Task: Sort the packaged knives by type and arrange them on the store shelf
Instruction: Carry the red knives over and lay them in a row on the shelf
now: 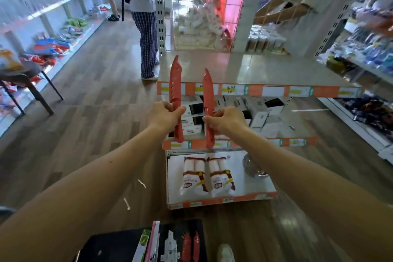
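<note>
Two red sheathed knives stand upright in front of the store shelf. My left hand (165,115) grips the left red knife (175,83) around its middle. My right hand (225,120) grips the right red knife (208,95) the same way, a little lower. Both blades point up, just before the top shelf (265,70), whose bare grey surface holds nothing. At the bottom edge a black box (119,244) holds more packaged knives (182,247), among them two red ones and a white one.
White boxes (263,110) fill the middle shelf; white roll packs (209,174) lie on the low shelf. A person in checked trousers (146,34) stands at the shelf's left end. A chair (27,78) stands left on the wooden floor, with stocked racks on both sides.
</note>
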